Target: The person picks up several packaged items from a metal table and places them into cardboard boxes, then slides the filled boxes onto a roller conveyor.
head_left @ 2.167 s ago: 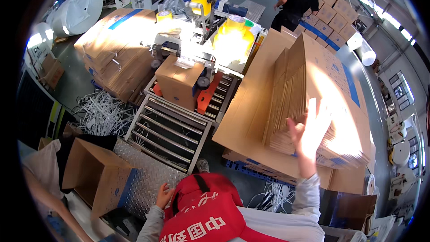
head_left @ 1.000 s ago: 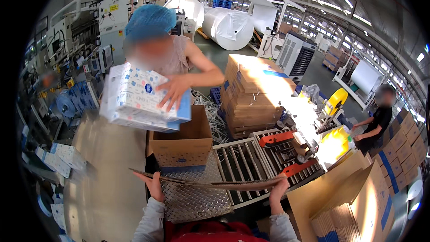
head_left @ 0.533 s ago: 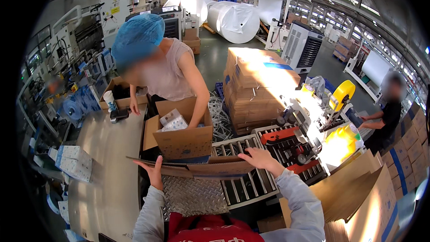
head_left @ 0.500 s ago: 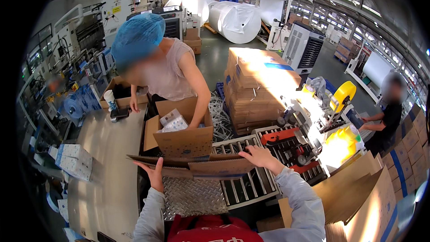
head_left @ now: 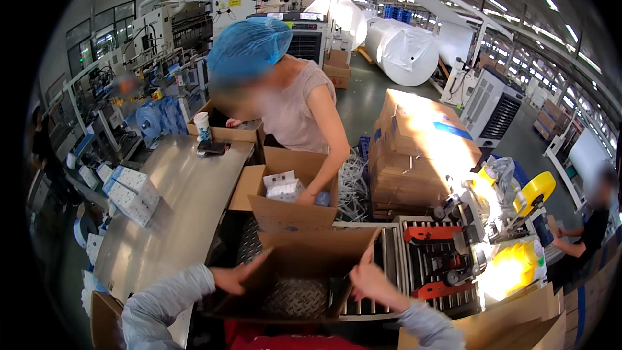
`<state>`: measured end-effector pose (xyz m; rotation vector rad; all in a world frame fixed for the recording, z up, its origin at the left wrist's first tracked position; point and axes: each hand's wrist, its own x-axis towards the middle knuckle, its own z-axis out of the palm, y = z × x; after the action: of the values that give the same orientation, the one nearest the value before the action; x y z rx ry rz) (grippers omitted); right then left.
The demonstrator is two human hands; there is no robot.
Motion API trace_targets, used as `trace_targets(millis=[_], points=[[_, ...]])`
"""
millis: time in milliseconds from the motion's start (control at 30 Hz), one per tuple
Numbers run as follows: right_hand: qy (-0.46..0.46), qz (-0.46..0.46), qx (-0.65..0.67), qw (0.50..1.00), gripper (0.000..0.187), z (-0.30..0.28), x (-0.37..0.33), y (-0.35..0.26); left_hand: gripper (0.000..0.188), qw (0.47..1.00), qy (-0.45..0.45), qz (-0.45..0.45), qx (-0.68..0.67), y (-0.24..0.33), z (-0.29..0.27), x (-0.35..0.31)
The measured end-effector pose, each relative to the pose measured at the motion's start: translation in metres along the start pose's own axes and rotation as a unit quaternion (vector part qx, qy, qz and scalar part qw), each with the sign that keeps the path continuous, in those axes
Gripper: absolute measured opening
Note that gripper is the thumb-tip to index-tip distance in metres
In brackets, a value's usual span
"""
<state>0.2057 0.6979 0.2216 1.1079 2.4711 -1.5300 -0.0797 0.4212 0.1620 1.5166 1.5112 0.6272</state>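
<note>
A brown cardboard box (head_left: 324, 253) stands opened out in front of me, and through it the patterned metal plate (head_left: 298, 297) shows, so its bottom is unfolded. My left hand (head_left: 234, 279), somewhat blurred, grips the box's left side. At the right wall's edge, my right hand (head_left: 372, 282) is closed on the cardboard with bent fingers. Just beyond stands another open box (head_left: 291, 212) with white packs (head_left: 284, 188) inside. A co-worker in a blue hair cover (head_left: 249, 45) reaches one hand into that box.
A metal table (head_left: 175, 201) runs along the left, carrying a white patterned pack (head_left: 131, 196) and a cup (head_left: 202, 126). To the right lie a roller conveyor (head_left: 389, 266) and a taping unit with red parts (head_left: 433, 233). Stacked cartons (head_left: 414, 149) stand beyond; another person (head_left: 589, 220) is far right.
The flattened cardboard between my hands has been opened into a box shape and brought nearer to me. My view has swung left. The co-worker's hand remains in the far box.
</note>
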Motion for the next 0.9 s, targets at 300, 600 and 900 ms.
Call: trace_targets(millis=[300,600,900], points=[[0.142,-0.361,-0.314,0.866,0.071,0.124,0.048,0.079,0.112,0.849,0.142,-0.270,0.430,-0.024,0.102,0.098],[0.110,-0.310,-0.460,0.825,0.054,0.094,0.044,0.047,0.083,0.885,-0.111,-0.305,0.334,0.060,0.049,0.064],[0.105,-0.229,0.193,0.948,0.030,0.092,0.087,0.033,0.073,0.861,0.360,-0.129,0.336,-0.058,0.004,0.019]])
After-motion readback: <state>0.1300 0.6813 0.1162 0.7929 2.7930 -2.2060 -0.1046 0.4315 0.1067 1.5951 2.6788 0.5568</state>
